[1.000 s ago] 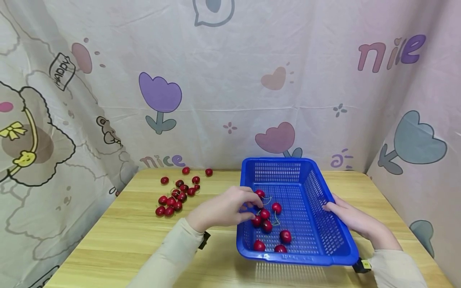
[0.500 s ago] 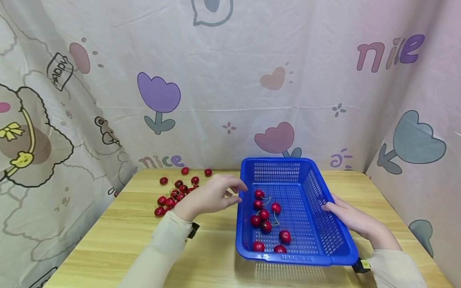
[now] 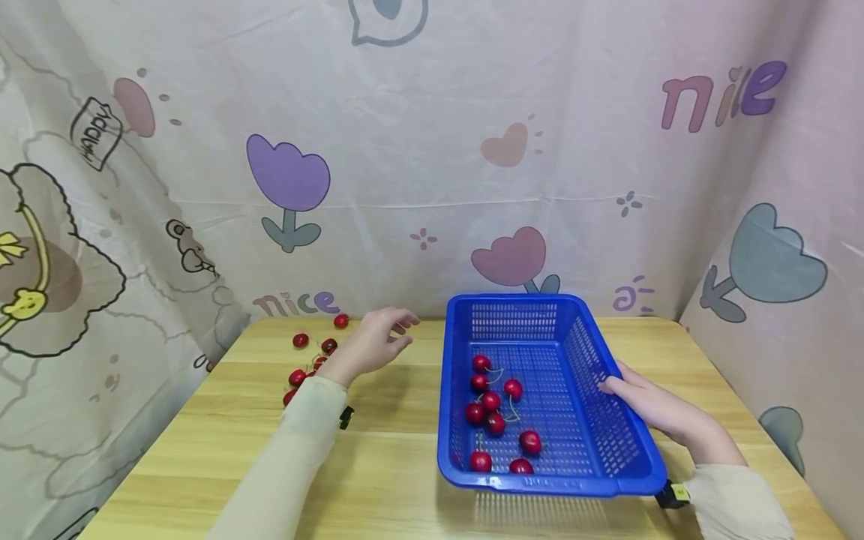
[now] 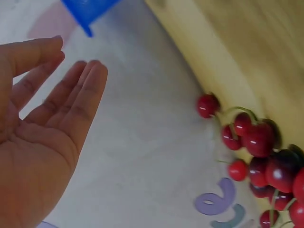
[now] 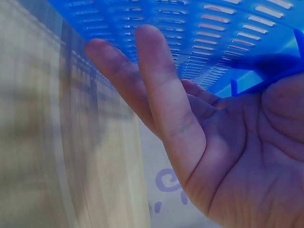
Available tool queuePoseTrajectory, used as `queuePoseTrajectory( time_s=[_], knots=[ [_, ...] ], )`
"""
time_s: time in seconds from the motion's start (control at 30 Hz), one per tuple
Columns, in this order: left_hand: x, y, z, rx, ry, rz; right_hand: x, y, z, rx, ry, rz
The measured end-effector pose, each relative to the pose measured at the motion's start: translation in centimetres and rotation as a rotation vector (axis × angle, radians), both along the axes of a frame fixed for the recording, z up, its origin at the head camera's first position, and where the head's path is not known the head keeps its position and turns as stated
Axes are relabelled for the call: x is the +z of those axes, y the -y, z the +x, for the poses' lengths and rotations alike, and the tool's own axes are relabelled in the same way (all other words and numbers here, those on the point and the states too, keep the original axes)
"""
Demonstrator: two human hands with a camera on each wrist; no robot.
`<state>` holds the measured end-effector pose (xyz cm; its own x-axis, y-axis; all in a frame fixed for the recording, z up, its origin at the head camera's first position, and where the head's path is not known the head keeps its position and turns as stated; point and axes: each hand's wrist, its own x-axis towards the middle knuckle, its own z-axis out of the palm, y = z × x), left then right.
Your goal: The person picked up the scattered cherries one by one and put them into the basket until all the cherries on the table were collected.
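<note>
My left hand (image 3: pixel 370 346) hovers over the table's back left part, fingers relaxed and holding nothing. In the left wrist view its palm (image 4: pixel 42 147) is bare, with a heap of red cherries (image 4: pixel 260 139) off to the right. The hand and forearm partly hide that heap in the head view. My right hand (image 3: pixel 664 411) grips the right rim of a blue plastic basket (image 3: pixel 540 484), thumb over the inside wall. From the right wrist view, the other fingers (image 5: pixel 159 71) reach under the slotted basket. Several cherries (image 3: pixel 490 402), some with green stems, lie in its left half.
The wooden table (image 3: pixel 378 480) carries all of this. A patterned curtain (image 3: pixel 405 150) hangs close behind its back edge and along both sides. Lone cherries (image 3: pixel 300 340) lie near the back left edge.
My left hand has left the cherries in the basket and moved left and back toward the loose heap. The right hand keeps its grip on the basket. The head view shifted slightly.
</note>
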<state>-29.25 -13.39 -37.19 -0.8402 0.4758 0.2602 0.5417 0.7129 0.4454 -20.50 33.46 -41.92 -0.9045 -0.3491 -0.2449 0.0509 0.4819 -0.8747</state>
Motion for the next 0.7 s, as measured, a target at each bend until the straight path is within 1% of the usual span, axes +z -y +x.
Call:
queuePoseTrajectory(
  time_s=[0.13,0.23,0.37,0.53,0.6,0.7],
  knots=[
    [-0.9,0.7,-1.4,0.059,0.042,-0.014,0.0,0.0,0.0,0.000,-0.003,-0.007],
    [-1.6,1.1,-2.2,0.092,0.075,-0.036,-0.1,0.0,0.0,0.001,0.001,-0.011],
    [-2.7,1.5,-3.6,0.125,0.095,-0.079,-0.2,0.0,0.0,0.002,-0.001,-0.006],
    [-4.1,2.0,-5.0,0.183,0.135,-0.097,-0.2,0.2,0.1,0.004,-0.001,-0.004],
    [-4.5,2.2,-5.5,0.206,0.149,-0.106,-0.2,0.2,0.0,0.005,0.002,-0.011],
    [-4.8,2.3,-6.1,0.224,0.152,-0.129,-0.1,0.1,-0.1,0.002,0.003,-0.018]
  ],
)
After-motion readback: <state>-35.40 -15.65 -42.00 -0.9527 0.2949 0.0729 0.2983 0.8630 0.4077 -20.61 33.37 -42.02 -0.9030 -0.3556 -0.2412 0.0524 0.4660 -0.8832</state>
